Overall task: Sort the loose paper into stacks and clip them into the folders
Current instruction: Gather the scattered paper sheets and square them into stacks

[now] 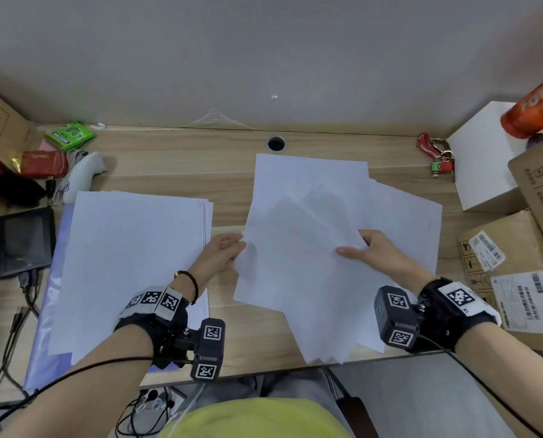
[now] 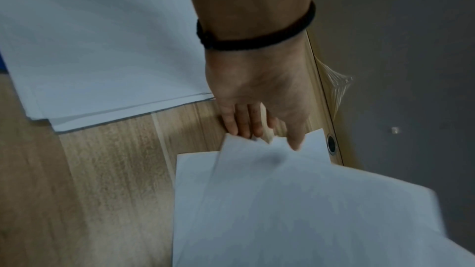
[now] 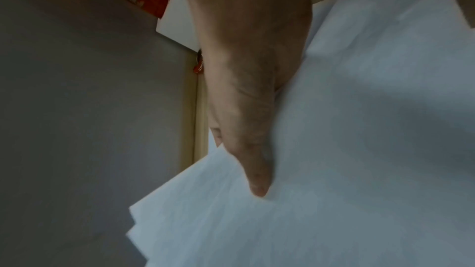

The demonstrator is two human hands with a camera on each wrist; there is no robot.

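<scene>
A fanned bunch of loose white sheets is lifted a little off the desk between both hands. My left hand holds its left edge, thumb on top and fingers going under. My right hand pinches the sheets from the right, thumb pressed on top, fingers hidden beneath. More loose sheets lie spread under and behind them. A squared stack of paper rests at the left on a pale blue translucent folder.
Cardboard boxes and a white box crowd the right edge, with red keys beside them. A small black screen, cables, a white controller and packets sit at the left. A cable hole is at the back.
</scene>
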